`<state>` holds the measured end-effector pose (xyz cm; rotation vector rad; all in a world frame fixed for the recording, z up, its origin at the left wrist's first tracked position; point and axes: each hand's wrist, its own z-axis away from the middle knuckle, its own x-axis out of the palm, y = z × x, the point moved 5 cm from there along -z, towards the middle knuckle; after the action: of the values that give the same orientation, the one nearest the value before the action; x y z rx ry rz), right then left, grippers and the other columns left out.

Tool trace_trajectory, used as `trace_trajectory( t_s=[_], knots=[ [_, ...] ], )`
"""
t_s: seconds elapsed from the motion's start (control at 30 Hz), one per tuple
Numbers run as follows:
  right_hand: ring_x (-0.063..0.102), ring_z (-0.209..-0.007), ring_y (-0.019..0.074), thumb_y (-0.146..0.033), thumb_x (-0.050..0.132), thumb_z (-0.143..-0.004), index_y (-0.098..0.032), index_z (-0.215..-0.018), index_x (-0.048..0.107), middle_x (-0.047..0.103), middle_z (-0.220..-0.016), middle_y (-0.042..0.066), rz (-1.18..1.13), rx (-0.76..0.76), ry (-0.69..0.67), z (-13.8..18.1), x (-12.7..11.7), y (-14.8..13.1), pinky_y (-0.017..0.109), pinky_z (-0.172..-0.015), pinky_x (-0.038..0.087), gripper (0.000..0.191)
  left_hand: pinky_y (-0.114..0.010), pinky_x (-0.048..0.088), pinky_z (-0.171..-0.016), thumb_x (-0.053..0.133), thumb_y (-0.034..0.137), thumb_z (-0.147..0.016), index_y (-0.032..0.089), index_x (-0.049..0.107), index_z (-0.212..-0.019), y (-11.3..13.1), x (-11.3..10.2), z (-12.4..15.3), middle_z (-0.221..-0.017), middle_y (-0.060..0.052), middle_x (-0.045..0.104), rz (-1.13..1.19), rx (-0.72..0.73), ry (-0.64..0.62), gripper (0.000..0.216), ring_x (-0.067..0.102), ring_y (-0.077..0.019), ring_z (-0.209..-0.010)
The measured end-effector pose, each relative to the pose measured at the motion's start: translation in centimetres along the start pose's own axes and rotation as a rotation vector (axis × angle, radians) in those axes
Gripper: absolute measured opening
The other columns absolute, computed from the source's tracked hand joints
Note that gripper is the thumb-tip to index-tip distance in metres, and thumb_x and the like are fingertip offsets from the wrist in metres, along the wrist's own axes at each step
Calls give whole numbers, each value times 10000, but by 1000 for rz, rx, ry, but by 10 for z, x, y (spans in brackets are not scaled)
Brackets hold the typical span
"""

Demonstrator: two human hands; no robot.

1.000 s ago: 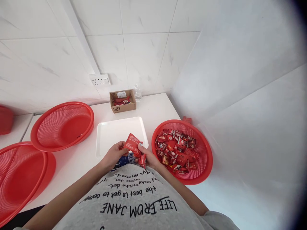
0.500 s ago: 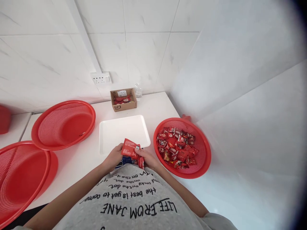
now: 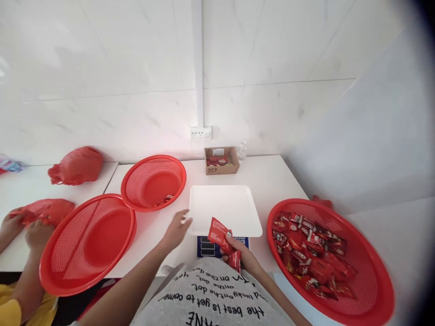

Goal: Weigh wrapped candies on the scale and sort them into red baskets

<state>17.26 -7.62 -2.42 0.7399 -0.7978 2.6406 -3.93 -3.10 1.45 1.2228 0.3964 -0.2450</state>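
Note:
My right hand (image 3: pixel 243 253) is closed around red snack packets (image 3: pixel 219 233). One packet, with small white print, points up over the front edge of a white tray (image 3: pixel 222 206); another red one shows below my fingers. My left hand (image 3: pixel 176 231) is beside the tray's left edge, its fingertips a little apart and nothing seen between them. Whether it touches the tray I cannot tell. Under the tray's front is a blue panel with dark displays and keys (image 3: pixel 207 246), like a weighing scale, partly hidden by the packets.
To the right stands a red basket (image 3: pixel 374 276) full of red snack packets. Two more red baskets (image 3: pixel 154 158) (image 3: pixel 88 290) stand left, the farther one with a few small items. A cardboard box (image 3: pixel 222 170) holds packets. At far left, another person's hands (image 3: pixel 39 233) touch a red bag (image 3: pixel 50 210).
My left hand has let go of the red packet and moved left to the tray's edge. My right hand keeps the packets. The view has swung left, bringing another person's hands into sight.

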Motion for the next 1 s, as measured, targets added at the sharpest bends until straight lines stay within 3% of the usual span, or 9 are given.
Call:
trace_trajectory(
  t_s=[0.13,0.23,0.3,0.37,0.47,0.53,0.63,0.73,1.0],
  knots=[
    [505,-381,63,-458,615,-720,-147,-674,535,587,-543,14,-10,29,40,-6,1,1,147,-352,363,324,-448,311,-979,512,343,-738,139,547,-1075,-31,-93,-20,-1202,-161,496,-301,104,378,396,399,-290,-1184],
    [506,-379,67,-479,621,-706,-150,-672,534,583,-539,17,68,-5,87,-14,1,-4,143,-330,335,342,-455,339,-959,493,377,-761,150,557,-1043,-42,-117,-22,-1153,-141,549,-244,-28,356,368,448,-291,-1148],
    [511,-388,75,-506,638,-676,-161,-677,534,578,-528,6,133,-46,92,-18,6,-8,148,-334,333,361,-417,382,-928,493,412,-776,165,549,-1055,-37,-98,-16,-1136,-117,572,-59,-101,182,377,494,-264,-1104],
    [505,-398,80,-516,656,-651,-170,-699,550,578,-526,-10,219,-109,38,-18,20,-14,164,-364,359,365,-387,414,-897,512,455,-776,179,535,-1093,-25,-59,-5,-1182,-116,553,198,-155,-66,421,497,-249,-1107],
    [576,-557,113,-465,678,-649,-165,-791,612,634,-636,0,422,-225,-153,-12,53,-21,220,-575,465,338,-396,437,-865,494,499,-796,195,498,-1166,-4,11,18,-1206,-130,550,660,-266,-477,479,533,-242,-1075],
    [607,-723,155,-455,682,-649,-162,-868,636,667,-758,21,553,-275,-239,-6,70,-23,269,-725,465,369,-388,432,-872,549,450,-784,145,527,-1135,3,42,30,-1112,-149,609,850,-370,-616,466,594,-239,-980],
    [606,-784,178,-516,634,-672,-159,-906,636,674,-819,40,574,-300,-216,-5,77,-24,296,-771,449,427,-374,429,-884,578,382,-782,79,592,-1003,3,60,35,-941,-154,672,972,-477,-637,375,626,-245,-918],
    [601,-725,162,-574,564,-706,-162,-824,618,665,-773,39,437,-355,-102,-8,72,-30,268,-719,451,432,-391,450,-867,544,404,-805,94,599,-968,3,59,31,-891,-130,685,1053,-516,-594,354,632,-247,-902],
    [576,-646,128,-524,631,-656,-190,-753,563,620,-716,0,193,-475,134,-14,60,-48,221,-608,448,354,-397,485,-855,575,349,-800,149,578,-957,8,47,19,-982,-84,661,1197,-543,-257,254,618,-193,-919]
  ],
)
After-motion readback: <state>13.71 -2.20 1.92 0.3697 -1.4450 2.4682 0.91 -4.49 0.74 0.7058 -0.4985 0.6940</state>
